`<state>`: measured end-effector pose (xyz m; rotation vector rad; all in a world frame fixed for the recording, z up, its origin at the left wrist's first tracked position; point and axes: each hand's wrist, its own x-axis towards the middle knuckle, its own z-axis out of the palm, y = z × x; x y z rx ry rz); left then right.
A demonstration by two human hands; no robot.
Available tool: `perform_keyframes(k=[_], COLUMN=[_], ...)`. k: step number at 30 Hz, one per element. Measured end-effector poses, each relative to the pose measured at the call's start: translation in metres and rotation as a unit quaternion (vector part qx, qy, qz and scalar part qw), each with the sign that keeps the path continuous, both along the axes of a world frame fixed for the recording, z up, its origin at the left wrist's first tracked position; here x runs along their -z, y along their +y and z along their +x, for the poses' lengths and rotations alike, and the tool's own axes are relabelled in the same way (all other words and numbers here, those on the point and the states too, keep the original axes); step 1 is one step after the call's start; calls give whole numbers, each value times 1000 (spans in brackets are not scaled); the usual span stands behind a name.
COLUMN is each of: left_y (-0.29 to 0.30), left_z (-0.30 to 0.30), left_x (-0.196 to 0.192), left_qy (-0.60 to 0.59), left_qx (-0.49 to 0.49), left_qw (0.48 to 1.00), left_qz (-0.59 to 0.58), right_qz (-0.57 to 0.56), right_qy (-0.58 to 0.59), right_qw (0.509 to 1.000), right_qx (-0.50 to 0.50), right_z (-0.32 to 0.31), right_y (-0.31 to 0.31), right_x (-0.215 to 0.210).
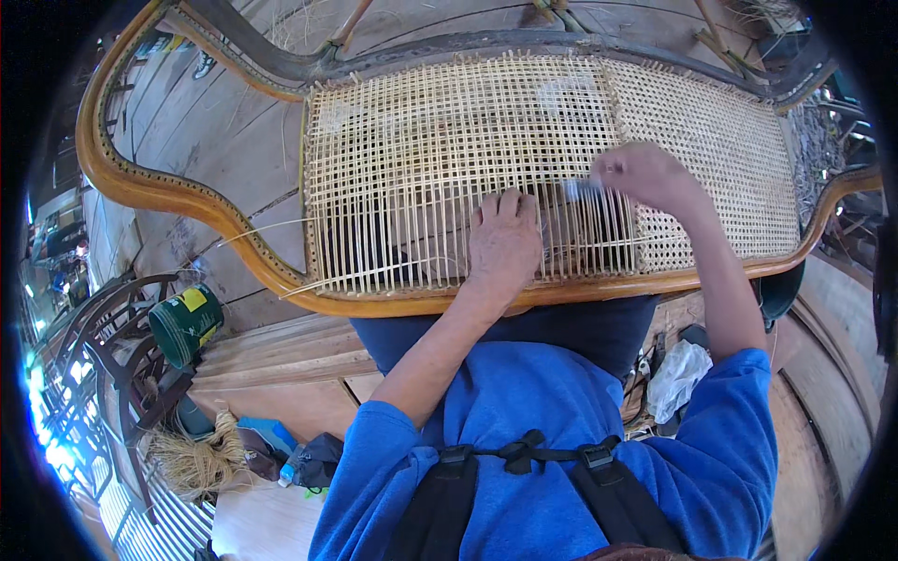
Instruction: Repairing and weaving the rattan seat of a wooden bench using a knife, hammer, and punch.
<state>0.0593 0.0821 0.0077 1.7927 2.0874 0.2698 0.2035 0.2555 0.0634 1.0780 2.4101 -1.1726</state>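
Black harness straps cross the person's blue shirt at the bottom of the view, with both forearms reaching up from it to a cane seat panel set in a curved wooden frame. On the panel, the left hand lies flat, palm down, near the frame's front rail, its fingers close together and pressed onto the open part of the weave where the strands run mostly upright. Just to its right and a little farther up, the right hand is curled, its fingers pinching a small, blurred tool or strand end over the weave; what it is cannot be told. Beyond the right hand, the panel's right section is woven tight and fine. Loose cane strands trail off the panel's left edge across the frame. Below the frame to the left stand a green can, a dark chair and a bundle of straw-coloured fibre on the wooden floor.
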Motion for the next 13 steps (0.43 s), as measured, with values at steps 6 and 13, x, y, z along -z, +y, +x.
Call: perform_keyframes(k=[6,13], left_y=[-6,-40], left_z=[4,-3], left_x=[-7,-18], left_qy=[-2,-61], left_qx=[5,35], left_qw=[999,997], left_qz=[38,-3], right_qz=[-130,-141], right_qy=[-49,-105], right_qw=[987,981], right_qx=[-87,-87], right_z=[8,10], right_y=[4,11], right_x=[-11,-14])
